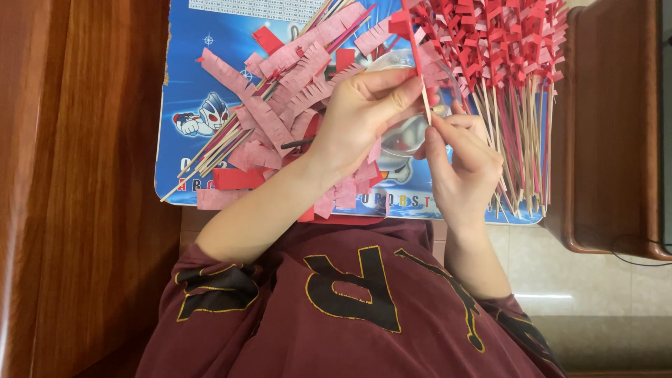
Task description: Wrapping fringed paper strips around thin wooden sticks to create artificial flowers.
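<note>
Both hands meet over the blue board (183, 84). L hand (360, 115) pinches shut on a thin stick (418, 66) w/ red paper strip, above board's middle. R hand (462, 164) fingers closed on the stick's lower end. Fringed pink strips (294, 91) heaped on board's left; finished sticks (514, 77) piled at its right.

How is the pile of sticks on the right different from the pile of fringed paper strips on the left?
The finished sticks already carry red fringe wound around their tops and lie roughly parallel; the fringed paper strips lie loose, flat and crisscrossed, with a few bare sticks among them. The finished sticks' fringe shows bright red, while the loose strips mostly show a paler pink side. Both piles rest on the same blue board.
</note>
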